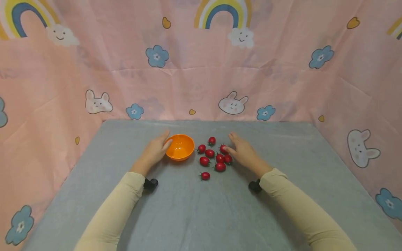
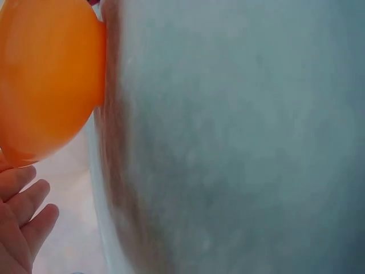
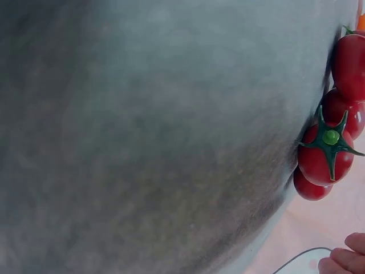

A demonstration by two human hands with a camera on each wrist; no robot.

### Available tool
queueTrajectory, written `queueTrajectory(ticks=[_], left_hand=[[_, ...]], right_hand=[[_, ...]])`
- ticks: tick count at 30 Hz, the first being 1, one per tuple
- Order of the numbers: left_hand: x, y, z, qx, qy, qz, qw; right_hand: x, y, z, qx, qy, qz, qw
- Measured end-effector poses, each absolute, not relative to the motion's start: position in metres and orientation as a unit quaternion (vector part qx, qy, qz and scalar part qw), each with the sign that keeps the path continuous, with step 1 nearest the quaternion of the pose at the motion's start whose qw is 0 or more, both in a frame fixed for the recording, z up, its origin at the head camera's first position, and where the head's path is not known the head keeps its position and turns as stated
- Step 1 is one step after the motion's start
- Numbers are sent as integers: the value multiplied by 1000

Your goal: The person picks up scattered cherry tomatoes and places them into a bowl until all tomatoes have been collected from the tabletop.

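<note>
An orange bowl (image 1: 180, 148) stands upright on the grey table. Beside its left side is my left hand (image 1: 154, 151), the thumb overlapping the rim in the head view. From the left wrist, spread, fairly straight fingers (image 2: 39, 228) show close to the rim of the bowl (image 2: 51, 74). Several red cherry tomatoes (image 1: 204, 161) with green stems lie loosely to the right of the bowl. My right hand (image 1: 246, 151) is at their right edge, fingers extended, its thumb close to a tomato (image 1: 228, 159). In the right wrist view, one tomato (image 3: 313, 160) shows its star-shaped green top.
The grey tabletop (image 1: 194, 216) reaches back to a pink curtain (image 1: 194, 83) printed with rainbows, rabbits and flowers, which also hangs along both sides. A black wrist strap mount (image 1: 152, 184) sits on the left wrist, another (image 1: 255, 186) on the right.
</note>
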State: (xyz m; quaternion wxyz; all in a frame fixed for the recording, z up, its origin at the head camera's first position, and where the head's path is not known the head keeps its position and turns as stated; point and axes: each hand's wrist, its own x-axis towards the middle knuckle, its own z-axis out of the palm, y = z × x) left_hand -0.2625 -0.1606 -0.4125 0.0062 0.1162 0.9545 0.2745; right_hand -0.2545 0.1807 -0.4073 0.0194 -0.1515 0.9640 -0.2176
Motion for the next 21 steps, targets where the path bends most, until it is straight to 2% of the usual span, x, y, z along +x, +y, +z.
queueTrajectory(ticks=[9, 21], left_hand=[[-257, -159, -418, 69, 931, 358, 23], [-255, -157, -425, 21, 880, 474, 12]], right_hand=[[-254, 179, -409, -132, 949, -285, 20], [-255, 178, -411, -86, 922, -376, 38]])
